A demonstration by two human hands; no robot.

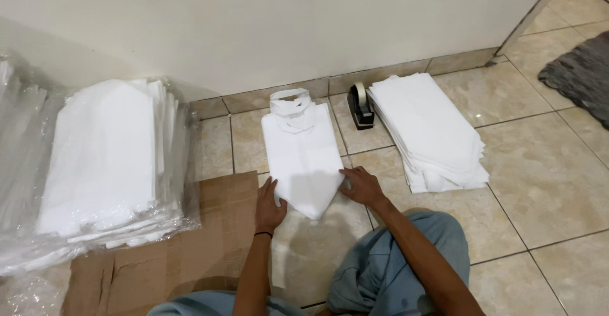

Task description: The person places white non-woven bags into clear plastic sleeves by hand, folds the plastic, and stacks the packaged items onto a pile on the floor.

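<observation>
Both hands, left hand [269, 205] and right hand [362, 186], press flat with fingers spread on the lower corners of a folded white shirt [301, 154] on the floor between them, seemingly light, soft, best gripped along folded edges.

A white folded garment [302, 154] lies flat on the beige tiled floor, close to the wall. It is folded into a long, narrow shape, with its stand-up collar at the far end nearest the wall. The near end tapers to a blunt point, its corners turned in at an angle. The fabric looks smooth and plain, with soft creases near the collar. Its near left edge touches a sheet of brown cardboard
</observation>
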